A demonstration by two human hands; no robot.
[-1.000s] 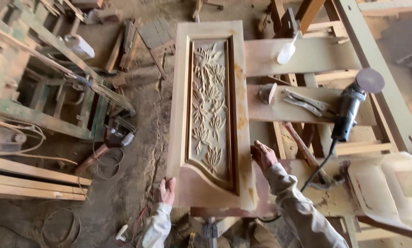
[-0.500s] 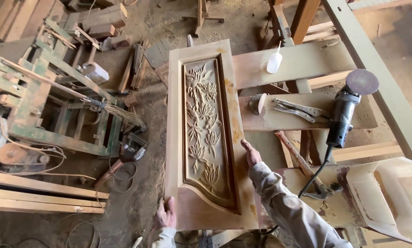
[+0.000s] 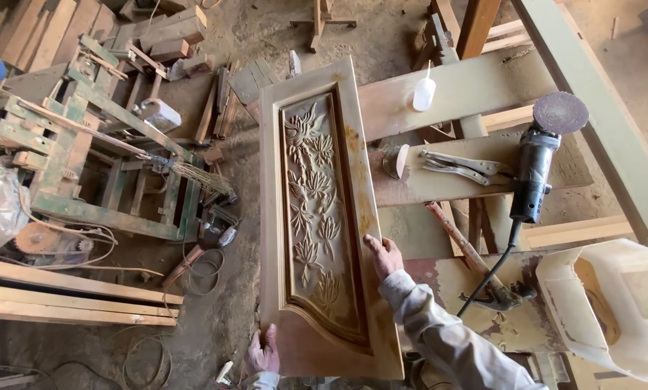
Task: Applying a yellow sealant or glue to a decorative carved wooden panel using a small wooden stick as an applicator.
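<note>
A tall wooden door panel (image 3: 275, 217) with a carved flower relief (image 3: 315, 217) down its middle lies lengthwise in front of me. My left hand (image 3: 263, 352) grips its near left corner. My right hand (image 3: 384, 255) clasps its right edge about halfway along. The panel rests partly over the workbench planks (image 3: 468, 87) on the right and overhangs the dirt floor on the left.
An angle grinder (image 3: 537, 162) with its cable, locking pliers (image 3: 457, 166), a white squeeze bottle (image 3: 424, 92) and a hammer (image 3: 468, 253) lie on the bench. A cut plastic can (image 3: 612, 310) sits at right. A green woodworking machine (image 3: 85, 159) and stacked boards (image 3: 71, 300) stand at left.
The panel and bench have shifted in view as my head moved. My right hand has slid a little farther up the panel's right edge; my left hand stays at the near corner.
</note>
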